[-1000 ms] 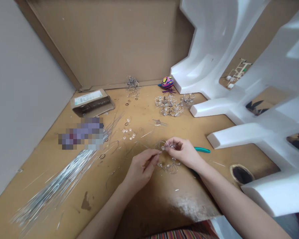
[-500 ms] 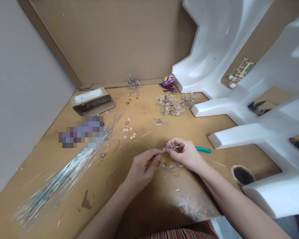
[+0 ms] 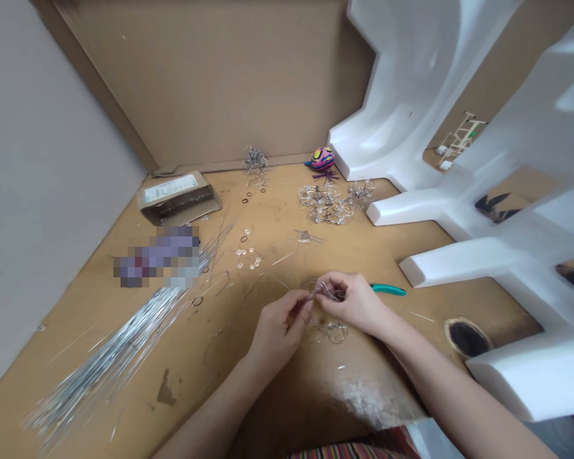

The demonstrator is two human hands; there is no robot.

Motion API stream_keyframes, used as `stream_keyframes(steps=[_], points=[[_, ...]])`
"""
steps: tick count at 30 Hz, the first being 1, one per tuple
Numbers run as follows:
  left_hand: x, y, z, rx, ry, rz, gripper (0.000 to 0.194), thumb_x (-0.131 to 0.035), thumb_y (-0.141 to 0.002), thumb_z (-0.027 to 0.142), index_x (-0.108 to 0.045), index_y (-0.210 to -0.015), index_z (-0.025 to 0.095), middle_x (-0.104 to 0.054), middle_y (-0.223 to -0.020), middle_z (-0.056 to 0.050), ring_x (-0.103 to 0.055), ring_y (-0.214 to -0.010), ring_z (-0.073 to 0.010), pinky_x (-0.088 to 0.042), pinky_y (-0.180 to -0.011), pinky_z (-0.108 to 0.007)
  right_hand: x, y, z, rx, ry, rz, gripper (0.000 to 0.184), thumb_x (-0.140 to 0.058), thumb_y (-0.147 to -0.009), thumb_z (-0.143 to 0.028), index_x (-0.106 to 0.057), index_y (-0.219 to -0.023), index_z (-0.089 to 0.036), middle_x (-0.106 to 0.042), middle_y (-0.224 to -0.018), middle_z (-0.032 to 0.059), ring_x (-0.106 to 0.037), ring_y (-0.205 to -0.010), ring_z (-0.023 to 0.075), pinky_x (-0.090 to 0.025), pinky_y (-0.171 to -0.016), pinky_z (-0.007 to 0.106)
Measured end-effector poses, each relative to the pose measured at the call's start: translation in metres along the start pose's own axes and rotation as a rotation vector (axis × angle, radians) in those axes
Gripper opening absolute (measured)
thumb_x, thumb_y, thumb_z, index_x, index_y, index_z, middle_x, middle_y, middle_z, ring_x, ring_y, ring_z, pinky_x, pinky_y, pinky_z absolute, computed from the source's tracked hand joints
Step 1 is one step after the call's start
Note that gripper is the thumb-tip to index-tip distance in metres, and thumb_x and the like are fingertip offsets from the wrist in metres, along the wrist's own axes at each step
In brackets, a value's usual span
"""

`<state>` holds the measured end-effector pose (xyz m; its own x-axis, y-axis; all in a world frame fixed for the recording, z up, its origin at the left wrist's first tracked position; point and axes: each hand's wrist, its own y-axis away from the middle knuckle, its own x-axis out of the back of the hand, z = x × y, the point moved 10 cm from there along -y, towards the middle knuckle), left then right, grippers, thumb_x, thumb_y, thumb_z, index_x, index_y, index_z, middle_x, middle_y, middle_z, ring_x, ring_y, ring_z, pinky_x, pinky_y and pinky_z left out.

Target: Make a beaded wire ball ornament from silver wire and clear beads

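Head view, left to right: a bundle of straight silver wires lying on a tan cardboard board. Left hand angled in from lower left, fingers curled, thumb and forefinger pinching a thin wire. Between both hands, a looped wire-and-bead piece, lower loops hanging toward the board. Right hand, wrist bent, fingertips clenched on the piece's upper loops. Teal-handled pliers just beside that hand.

This is a craft workshop, with a cardboard-topped bench, silver wire and pliers.
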<state>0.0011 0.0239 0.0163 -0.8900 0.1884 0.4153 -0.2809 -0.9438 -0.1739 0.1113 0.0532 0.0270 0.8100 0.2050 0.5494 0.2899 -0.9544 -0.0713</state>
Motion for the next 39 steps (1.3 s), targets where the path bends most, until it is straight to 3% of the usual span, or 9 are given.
stream_keyframes(steps=[4,10,14,19,31,35,39], points=[[0.004,-0.001,0.002,-0.037,-0.05,0.032,0.017,-0.047,-0.086,0.027,-0.061,-0.091,0.018,-0.063,-0.072,-0.001,-0.056,-0.062,-0.0105,-0.044,-0.057,-0.019,0.0,-0.001,0.003,-0.012,0.001,0.007,0.005,-0.054,-0.07,-0.022,-0.057,-0.071,-0.018,-0.049,-0.054,-0.0047,-0.042,-0.05,0.0079,-0.036,-0.049,0.019],[0.003,-0.001,0.009,-0.1,-0.196,0.048,0.021,-0.045,-0.086,0.022,-0.057,-0.104,0.02,-0.067,-0.081,-0.001,-0.059,-0.062,-0.0102,-0.044,-0.059,-0.02,-0.002,-0.001,0.002,-0.002,0.081,-0.002,0.005,-0.054,-0.071,-0.022,-0.057,-0.07,-0.018,-0.053,-0.056,-0.004,-0.046,-0.051,0.0082,-0.036,-0.051,0.019],[0.003,0.001,0.017,-0.174,-0.335,0.089,0.019,-0.045,-0.085,0.019,-0.059,-0.098,0.018,-0.069,-0.085,-0.003,-0.062,-0.071,-0.0126,-0.046,-0.065,-0.022,-0.003,0.001,0.0,0.007,0.144,-0.003,0.004,-0.054,-0.071,-0.02,-0.057,-0.069,-0.018,-0.054,-0.056,-0.004,-0.047,-0.051,0.0081,-0.036,-0.051,0.019],[0.001,0.002,0.023,-0.258,-0.594,0.131,0.017,-0.045,-0.083,0.016,-0.061,-0.087,0.017,-0.068,-0.071,-0.003,-0.061,-0.063,-0.0138,-0.043,-0.06,-0.023,-0.008,0.006,-0.01,0.058,0.24,-0.019,0.01,-0.052,-0.073,-0.017,-0.059,-0.08,-0.02,-0.057,-0.061,-0.0022,-0.051,-0.054,0.0099,-0.036,-0.053,0.02],[-0.012,0.004,0.036,-0.398,-0.801,-0.019,0.018,-0.042,-0.081,0.012,-0.058,-0.073,0.018,-0.06,-0.06,-0.001,-0.054,-0.057,-0.0133,-0.035,-0.052,-0.023,-0.012,0.01,-0.013,0.071,0.332,-0.019,0.029,-0.05,-0.073,-0.015,-0.057,-0.1,-0.02,-0.064,-0.07,0.0014,-0.059,-0.061,0.0149,-0.039,-0.057,0.023],[-0.009,0.004,0.035,-0.385,-0.761,-0.052,0.016,-0.044,-0.078,0.012,-0.058,-0.073,0.017,-0.06,-0.061,-0.002,-0.054,-0.058,-0.0137,-0.036,-0.054,-0.024,-0.012,0.009,-0.012,0.06,0.311,-0.047,0.027,-0.052,-0.073,-0.016,-0.058,-0.099,-0.021,-0.064,-0.073,0.0012,-0.059,-0.064,0.0147,-0.039,-0.058,0.023],[0.006,0.0,0.027,-0.248,-0.522,-0.015,0.014,-0.047,-0.077,0.012,-0.059,-0.082,0.018,-0.062,-0.065,0.0,-0.055,-0.056,-0.011,-0.039,-0.054,-0.021,-0.008,0.004,-0.005,0.028,0.181,-0.086,0.019,-0.058,-0.075,-0.028,-0.059,-0.093,-0.02,-0.057,-0.064,-0.0025,-0.051,-0.056,0.0109,-0.037,-0.055,0.022]])
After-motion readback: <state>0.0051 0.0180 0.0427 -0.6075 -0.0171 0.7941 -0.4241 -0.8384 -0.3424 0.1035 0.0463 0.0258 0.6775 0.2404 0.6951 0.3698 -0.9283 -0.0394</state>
